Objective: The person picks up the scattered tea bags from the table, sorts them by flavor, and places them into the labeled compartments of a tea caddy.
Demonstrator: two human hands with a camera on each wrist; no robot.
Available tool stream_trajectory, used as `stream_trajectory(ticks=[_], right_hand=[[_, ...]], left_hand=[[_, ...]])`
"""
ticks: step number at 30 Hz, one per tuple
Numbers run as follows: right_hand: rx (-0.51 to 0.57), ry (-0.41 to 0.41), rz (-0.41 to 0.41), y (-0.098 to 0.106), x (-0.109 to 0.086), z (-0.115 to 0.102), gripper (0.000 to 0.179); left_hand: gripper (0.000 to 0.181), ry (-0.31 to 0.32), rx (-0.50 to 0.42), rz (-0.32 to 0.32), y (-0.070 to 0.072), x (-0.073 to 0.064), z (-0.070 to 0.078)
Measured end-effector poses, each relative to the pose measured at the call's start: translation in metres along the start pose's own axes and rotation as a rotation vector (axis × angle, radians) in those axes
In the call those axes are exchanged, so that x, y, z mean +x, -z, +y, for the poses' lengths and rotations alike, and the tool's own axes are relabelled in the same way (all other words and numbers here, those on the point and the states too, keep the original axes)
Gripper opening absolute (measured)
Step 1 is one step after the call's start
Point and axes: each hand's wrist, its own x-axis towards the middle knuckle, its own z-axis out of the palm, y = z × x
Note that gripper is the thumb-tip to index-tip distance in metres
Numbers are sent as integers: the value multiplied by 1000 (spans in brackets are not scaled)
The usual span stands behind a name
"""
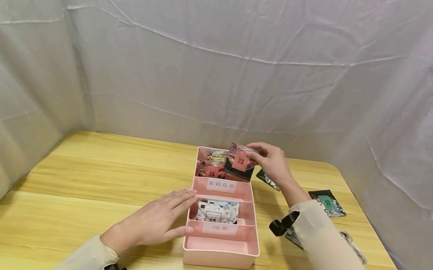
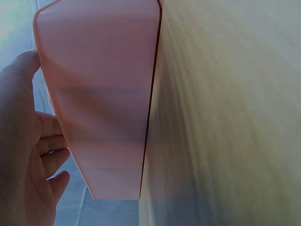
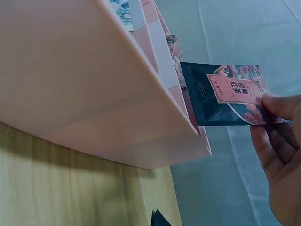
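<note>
My right hand (image 1: 272, 164) pinches a dark tea bag packet with a red label (image 3: 235, 92) between thumb and fingers. The packet's lower edge dips into the rear compartment of a pink divided box (image 1: 219, 260). In that compartment, more packets (image 1: 211, 170) with red labels stand at the left. My left hand (image 1: 158, 217) lies against the box's left side, its fingers straight and fingertips at the rim, as the left wrist view also shows. White floral packets (image 1: 217, 212) stand in a compartment nearer me.
On the wooden table (image 1: 109, 175), right of the box, lie a dark packet with a green label (image 1: 328, 203), another dark packet (image 1: 267, 179) and a light patterned one (image 1: 353, 246), partly behind my right sleeve. White labels (image 1: 221, 185) mark the box dividers. A pale curtain (image 1: 224, 85) hangs behind.
</note>
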Motion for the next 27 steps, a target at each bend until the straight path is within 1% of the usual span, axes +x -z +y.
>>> stream_trajectory(ticks=[7,14,20,27], right_hand=[[-14,-20,-53,-5,8,-1,27],[9,-21,-71,-7,14,0,23],[22,-30,-111,-12,15,1,22],[-37,-24,-162,-19,12,4,22]], left_hand=[[80,-1,-7,1,-1,1,1],[80,-6,-8,8,-1,2,1],[80,-1,-13,5,-1,3,2],[80,3,-17,5,0,3,3]])
